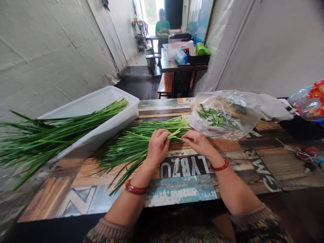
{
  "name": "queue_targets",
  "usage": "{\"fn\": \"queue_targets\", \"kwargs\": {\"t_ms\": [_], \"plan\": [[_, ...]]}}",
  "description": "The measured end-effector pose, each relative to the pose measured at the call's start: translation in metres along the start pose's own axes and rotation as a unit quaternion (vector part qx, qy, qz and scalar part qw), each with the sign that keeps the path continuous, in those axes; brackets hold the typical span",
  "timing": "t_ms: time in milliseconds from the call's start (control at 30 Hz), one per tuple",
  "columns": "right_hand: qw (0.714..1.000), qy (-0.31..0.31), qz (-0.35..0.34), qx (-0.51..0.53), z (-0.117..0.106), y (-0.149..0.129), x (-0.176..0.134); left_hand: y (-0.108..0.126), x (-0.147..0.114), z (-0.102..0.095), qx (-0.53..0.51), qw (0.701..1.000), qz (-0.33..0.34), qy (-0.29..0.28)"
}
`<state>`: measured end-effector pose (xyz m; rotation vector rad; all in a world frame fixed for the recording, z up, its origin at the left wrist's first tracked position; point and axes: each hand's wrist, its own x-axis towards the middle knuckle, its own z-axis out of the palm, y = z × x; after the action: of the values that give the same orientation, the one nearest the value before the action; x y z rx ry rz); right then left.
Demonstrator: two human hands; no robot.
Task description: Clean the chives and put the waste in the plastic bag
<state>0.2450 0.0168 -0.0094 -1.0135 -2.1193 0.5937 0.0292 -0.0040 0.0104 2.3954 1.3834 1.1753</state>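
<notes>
Green stalks are gripped by the left hand; a thin strand is pinched by the right hand (gentle tension should be applied, lest stalks be bruised).

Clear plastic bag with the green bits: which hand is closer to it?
Right. The right hand is by the near left corner of the clear plastic bag; the left hand is farther left, holding chives.

Lies as a loose pile of long green garlic chives on the patchwork-plank tabletop, with pale ends to the right. Includes a few stalks raised, pinched near their whitish ends.
</notes>
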Motion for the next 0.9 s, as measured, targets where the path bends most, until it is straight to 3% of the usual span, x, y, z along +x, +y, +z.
{"fn": "queue_targets", "kwargs": {"t_ms": [167,300,400,533,600,767,900], "plan": [[1.000,0.006,-0.018,-0.019,0.003,-0.006,0.001,0.002,0.000,0.002,0.050,0.993,0.050,-0.090],[0.999,0.023,0.001,-0.036,0.004,-0.006,0.001,0.005,-0.001,0.003,0.136,0.981,0.050,-0.132],[0.998,0.048,0.033,-0.033,0.004,-0.004,0.001,0.003,0.001,0.000,0.163,0.979,0.032,-0.117],[0.993,0.081,0.076,-0.042,-0.001,0.001,0.001,-0.008,0.003,-0.005,0.121,0.991,-0.043,-0.031],[0.994,0.061,0.072,-0.051,-0.004,0.002,0.000,-0.012,0.003,-0.006,0.077,0.994,-0.079,-0.005],[0.992,-0.019,0.040,-0.114,-0.001,-0.005,-0.001,-0.010,0.002,-0.003,0.014,0.991,-0.131,-0.002],[0.974,-0.035,0.050,-0.216,0.004,-0.011,-0.001,-0.009,0.000,0.001,-0.001,0.992,-0.123,-0.021]]}}
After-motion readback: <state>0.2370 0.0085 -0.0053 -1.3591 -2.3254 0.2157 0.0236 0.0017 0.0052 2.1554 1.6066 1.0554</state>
